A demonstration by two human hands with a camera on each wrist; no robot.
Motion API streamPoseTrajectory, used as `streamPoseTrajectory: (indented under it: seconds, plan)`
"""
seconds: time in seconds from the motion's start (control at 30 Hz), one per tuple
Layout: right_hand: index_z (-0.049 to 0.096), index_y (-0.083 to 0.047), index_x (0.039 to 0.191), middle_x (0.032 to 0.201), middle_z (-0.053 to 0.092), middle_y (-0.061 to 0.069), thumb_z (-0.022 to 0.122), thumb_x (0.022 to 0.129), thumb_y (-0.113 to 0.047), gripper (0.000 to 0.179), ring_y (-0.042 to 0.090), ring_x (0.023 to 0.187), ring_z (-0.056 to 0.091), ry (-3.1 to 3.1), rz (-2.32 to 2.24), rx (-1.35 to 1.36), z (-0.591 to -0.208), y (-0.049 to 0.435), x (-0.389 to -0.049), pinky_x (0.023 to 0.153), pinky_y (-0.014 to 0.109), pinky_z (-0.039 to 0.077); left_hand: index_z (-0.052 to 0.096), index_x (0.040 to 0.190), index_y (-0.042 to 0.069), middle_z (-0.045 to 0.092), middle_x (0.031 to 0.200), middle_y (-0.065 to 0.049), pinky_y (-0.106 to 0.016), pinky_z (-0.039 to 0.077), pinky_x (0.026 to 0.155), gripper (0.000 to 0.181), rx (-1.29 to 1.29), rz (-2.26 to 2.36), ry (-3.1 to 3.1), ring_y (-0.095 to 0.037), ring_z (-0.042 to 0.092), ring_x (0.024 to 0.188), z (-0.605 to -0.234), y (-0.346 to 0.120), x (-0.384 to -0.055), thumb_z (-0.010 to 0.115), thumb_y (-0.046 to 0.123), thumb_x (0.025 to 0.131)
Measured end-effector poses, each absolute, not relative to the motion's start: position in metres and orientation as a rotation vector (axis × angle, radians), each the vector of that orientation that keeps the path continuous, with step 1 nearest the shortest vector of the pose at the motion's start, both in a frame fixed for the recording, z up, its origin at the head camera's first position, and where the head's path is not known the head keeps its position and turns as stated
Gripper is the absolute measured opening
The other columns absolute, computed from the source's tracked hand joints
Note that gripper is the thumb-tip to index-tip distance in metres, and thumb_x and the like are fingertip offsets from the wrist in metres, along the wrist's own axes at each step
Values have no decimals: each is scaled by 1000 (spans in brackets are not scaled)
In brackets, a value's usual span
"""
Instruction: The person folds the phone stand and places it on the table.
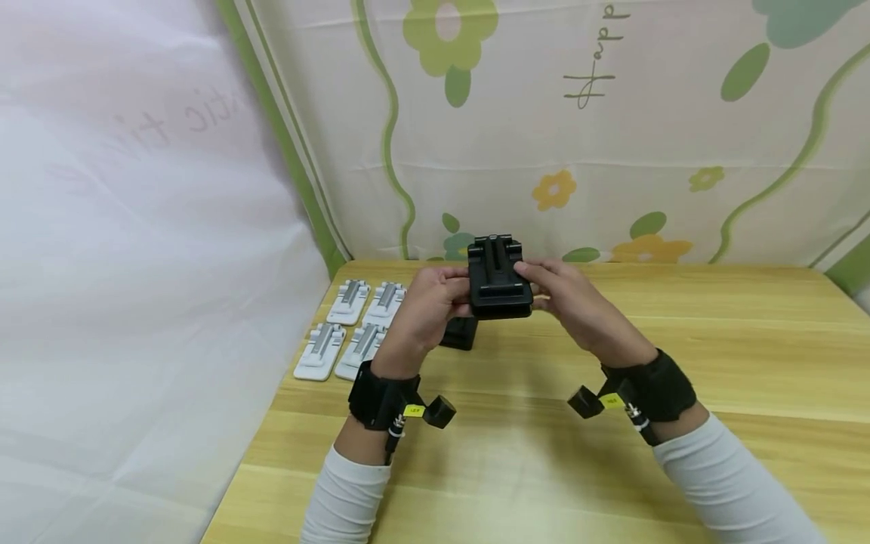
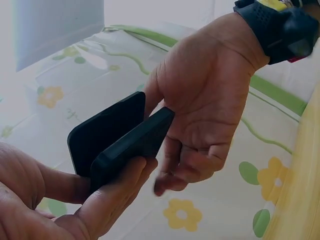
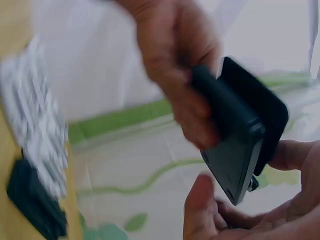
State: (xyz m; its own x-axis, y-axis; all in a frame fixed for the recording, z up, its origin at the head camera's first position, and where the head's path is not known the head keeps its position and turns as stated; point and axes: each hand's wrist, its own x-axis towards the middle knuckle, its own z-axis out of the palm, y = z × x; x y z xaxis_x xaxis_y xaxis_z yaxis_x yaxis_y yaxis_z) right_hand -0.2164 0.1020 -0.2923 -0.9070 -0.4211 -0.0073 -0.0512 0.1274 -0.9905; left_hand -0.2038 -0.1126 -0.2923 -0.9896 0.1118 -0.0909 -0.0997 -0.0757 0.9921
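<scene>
A black folding phone stand (image 1: pixel 498 276) is held up above the table between both hands. My left hand (image 1: pixel 423 310) grips its left side, fingers and thumb on one of the plates. From the right, my right hand (image 1: pixel 578 302) holds the edge with the thumb on it and the fingers curled below. In the left wrist view the stand's two plates (image 2: pixel 132 142) are a gap apart, joined at one end. The right wrist view shows the plates (image 3: pixel 237 132) from the other side, with the left hand blurred.
Several white phone stands (image 1: pixel 319 352) lie folded in rows at the table's left. Beside them, partly behind the left hand, lies another black stand (image 1: pixel 460 335). A patterned curtain (image 1: pixel 516 136) hangs along the far edge of the wooden table (image 1: pixel 748 340); white cloth (image 1: pixel 136 264) hangs on the left.
</scene>
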Motion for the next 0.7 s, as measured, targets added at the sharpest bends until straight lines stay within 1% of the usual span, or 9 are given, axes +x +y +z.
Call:
streamPoseTrajectory:
  seconds: [0.1, 0.17, 0.23, 0.33, 0.4, 0.47, 0.57, 0.63, 0.7]
  plan:
    - [44, 10, 144, 129, 51, 10, 43, 112, -33, 53, 14, 107, 60, 1944, -1917, -453, -295, 106, -218, 92, 25, 53, 65, 129, -7, 72, 116, -25, -17, 53, 60, 30, 38, 2178, 2042, -9, 69, 71, -293, -110, -204, 53, 3, 104]
    - [43, 10, 143, 126, 51, 7, 44, 112, -29, 51, 10, 105, 61, 1894, -1957, -457, -297, 108, -218, 88, 21, 54, 66, 128, -7, 72, 115, -24, -17, 54, 61, 29, 52, 2163, 2042, -9, 69, 72, -293, -108, -205, 54, 4, 104]
    - [41, 11, 145, 128, 50, 8, 44, 112, -28, 51, 9, 105, 61, 1876, -1976, -453, -299, 110, -218, 88, 20, 54, 65, 129, -7, 72, 116, -25, -17, 54, 62, 29, 70, 2155, 2031, -10, 69, 74, -293, -107, -205, 53, 4, 105]
    - [41, 12, 144, 128, 49, 10, 46, 111, -27, 51, 8, 101, 64, 1842, -2005, -442, -302, 112, -218, 84, 20, 56, 62, 133, -9, 70, 120, -27, -19, 57, 65, 32, 103, 2173, 1982, -10, 71, 76, -293, -107, -205, 48, 3, 106]
    - [43, 12, 142, 128, 50, 10, 48, 110, -26, 50, 9, 98, 64, 1827, -2018, -433, -304, 113, -219, 83, 20, 57, 60, 133, -11, 71, 113, -25, -21, 59, 66, 33, 112, 2206, 1931, -10, 72, 77, -294, -108, -204, 44, 4, 108]
    - [45, 12, 141, 128, 51, 10, 50, 110, -26, 50, 9, 97, 64, 1821, -2020, -425, -306, 112, -219, 83, 21, 57, 59, 129, -11, 70, 102, -18, -22, 58, 65, 33, 115, 2235, 1882, -10, 69, 75, -294, -109, -204, 42, 9, 110]
    - [46, 11, 141, 125, 53, 9, 52, 109, -27, 50, 11, 95, 62, 1836, -2003, -426, -307, 112, -219, 83, 21, 57, 59, 122, -8, 65, 89, -7, -24, 55, 62, 34, 109, 2261, 1849, -11, 65, 73, -294, -112, -203, 44, 21, 111]
    - [47, 11, 140, 124, 54, 8, 52, 109, -28, 50, 12, 96, 61, 1852, -1988, -435, -307, 111, -218, 84, 22, 57, 61, 121, -8, 66, 87, -5, -24, 55, 62, 38, 115, 2254, 1863, -12, 65, 73, -295, -113, -204, 49, 27, 110]
    - [47, 11, 140, 124, 54, 9, 52, 109, -28, 50, 13, 97, 60, 1866, -1976, -441, -307, 110, -219, 86, 22, 57, 63, 124, -10, 70, 88, -6, -24, 58, 64, 41, 118, 2235, 1895, -13, 70, 76, -295, -114, -204, 53, 27, 108]
